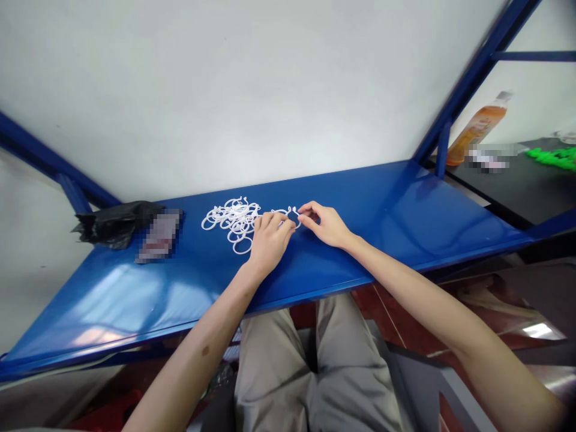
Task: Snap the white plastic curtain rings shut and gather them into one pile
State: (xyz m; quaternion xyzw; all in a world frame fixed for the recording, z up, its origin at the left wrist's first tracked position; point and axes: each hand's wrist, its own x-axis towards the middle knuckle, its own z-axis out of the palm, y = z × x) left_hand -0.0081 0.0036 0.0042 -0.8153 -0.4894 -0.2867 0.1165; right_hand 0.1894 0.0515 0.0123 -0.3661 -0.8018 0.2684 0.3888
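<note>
A loose pile of white plastic shower curtain rings (234, 216) lies on the blue metal shelf (360, 210). At the pile's right side, my left hand (272, 237) is closed with its fingertips on a white ring (297, 223), covering part of it and some rings behind. My right hand (326, 225) pinches the same ring's right side between thumb and forefinger. The ring's small knobbed ends point up and away from me, near both sets of fingertips.
A crumpled black plastic bag (117, 225) and a blurred flat packet or phone (159, 236) lie at the left. Blue frame posts (477, 72) rise at both sides. On a dark table at right stand an orange drink bottle (477, 129) and a bright green item (551, 158).
</note>
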